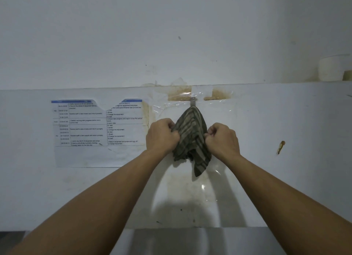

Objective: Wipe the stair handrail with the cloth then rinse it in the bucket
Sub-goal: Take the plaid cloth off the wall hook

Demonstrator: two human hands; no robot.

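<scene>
Nearest to me is a grey metal surface along the bottom edge, and over it my two bare forearms reach toward the white wall. At their far ends, the left hand is closed in a fist on the left edge of the cloth, and the right hand is closed the same way on its right edge. The cloth is between the two hands, against the wall, and its top goes up to a small metal hook; I cannot tell if it is caught on the hook or only held under it.

I judge this is the very start or the very end of the task: the cloth is at its hanging place. No handrail and no bucket are in view. If it is the start, the next move asks me to lift the top off the hook and carry the cloth away.

The cloth is dark grey-green with lighter stripes, bunched and wrinkled, with one corner hanging down on the right. It looks soft and limp.

To the left, a printed schedule sheet is stuck on the wall. Behind the hook there is clear tape over brown stains.
</scene>
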